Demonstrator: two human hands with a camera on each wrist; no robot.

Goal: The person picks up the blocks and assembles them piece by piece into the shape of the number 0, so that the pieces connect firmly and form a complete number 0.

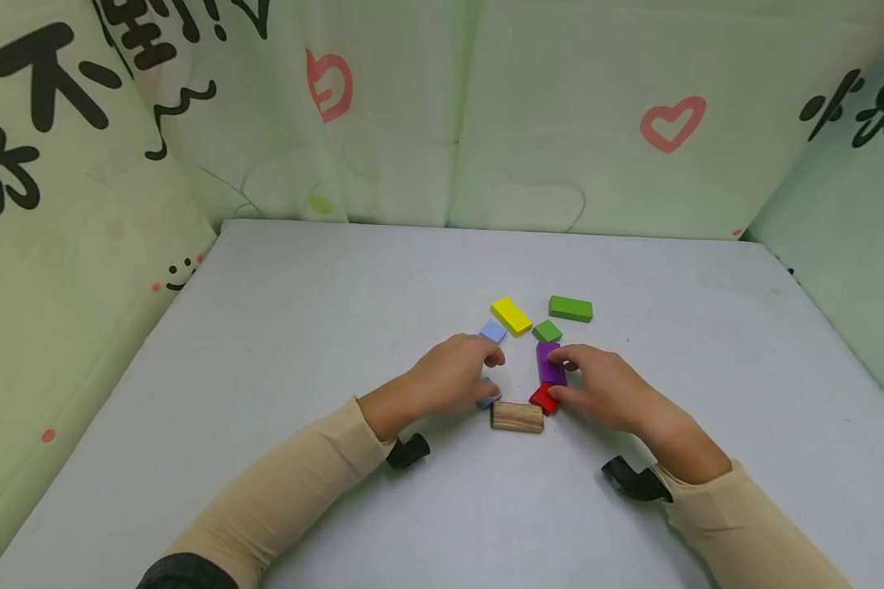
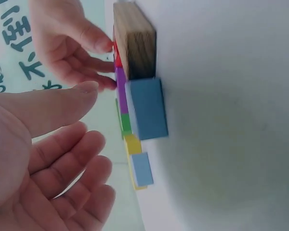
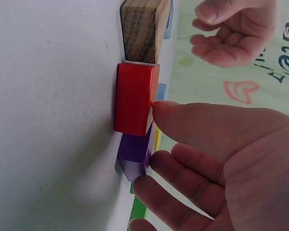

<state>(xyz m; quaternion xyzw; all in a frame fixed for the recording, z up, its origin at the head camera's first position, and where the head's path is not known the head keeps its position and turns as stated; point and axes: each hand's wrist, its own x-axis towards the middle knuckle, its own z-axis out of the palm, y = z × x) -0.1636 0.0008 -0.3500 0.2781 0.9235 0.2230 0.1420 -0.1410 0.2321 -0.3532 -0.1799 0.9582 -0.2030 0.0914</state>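
Note:
Wooden blocks lie in a rough ring on the white table. My left hand [image 1: 458, 372] is over the ring's left side, thumb and fingers apart with nothing between them. The near blue block [image 2: 147, 108] is partly hidden under it in the head view; the far blue block [image 1: 493, 331] lies just beyond its fingers. On the right side, my right hand [image 1: 610, 388] has its thumb tip at the red block [image 3: 135, 98] and its fingertips at the purple block [image 3: 135, 151]. The brown wood-grain block [image 1: 517, 417] forms the near side, beside the red block.
A yellow block [image 1: 511, 316] and a small green block [image 1: 547, 331] form the far side of the ring. A longer green block [image 1: 570, 308] lies outside, farther right. The white table [image 1: 324, 278] is enclosed by pale green printed curtains [image 1: 545, 98].

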